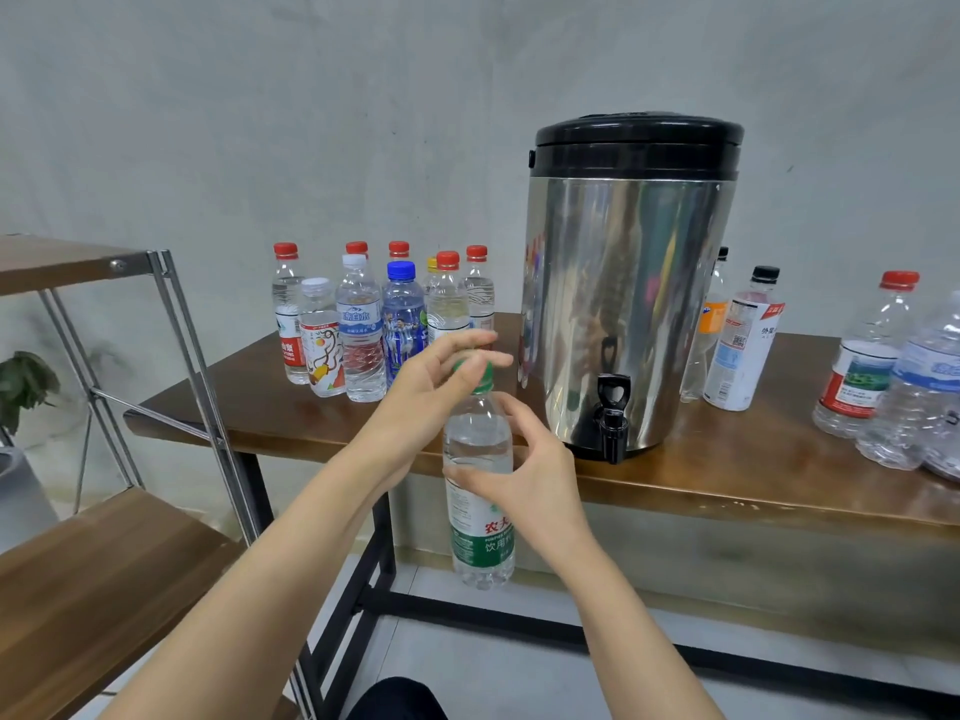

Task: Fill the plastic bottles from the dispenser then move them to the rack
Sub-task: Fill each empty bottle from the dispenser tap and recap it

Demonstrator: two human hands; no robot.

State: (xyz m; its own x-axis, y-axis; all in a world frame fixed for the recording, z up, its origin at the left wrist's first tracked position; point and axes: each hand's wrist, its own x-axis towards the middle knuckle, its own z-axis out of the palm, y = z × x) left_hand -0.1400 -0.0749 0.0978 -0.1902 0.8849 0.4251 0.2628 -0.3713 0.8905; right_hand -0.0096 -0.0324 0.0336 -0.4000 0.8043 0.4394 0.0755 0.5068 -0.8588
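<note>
A clear plastic bottle (479,444) with a green label and a green cap (475,375) hangs upright in the air, in front of the table's front edge and left of the dispenser tap (613,423). Water fills it nearly to the neck. My right hand (535,480) grips its body around the middle, thumb across the front. My left hand (431,392) pinches the green cap with thumb and fingers from the left. The steel dispenser (623,283) with a black lid stands on the wooden table (727,475). The rack (104,558), with wooden shelves and a metal frame, is at the left.
Several capped bottles (363,330) stand grouped on the table left of the dispenser. More bottles (743,340), some crumpled (893,402), stand to its right. A potted plant (26,381) sits behind the rack. The table's black legs and crossbar run below my arms.
</note>
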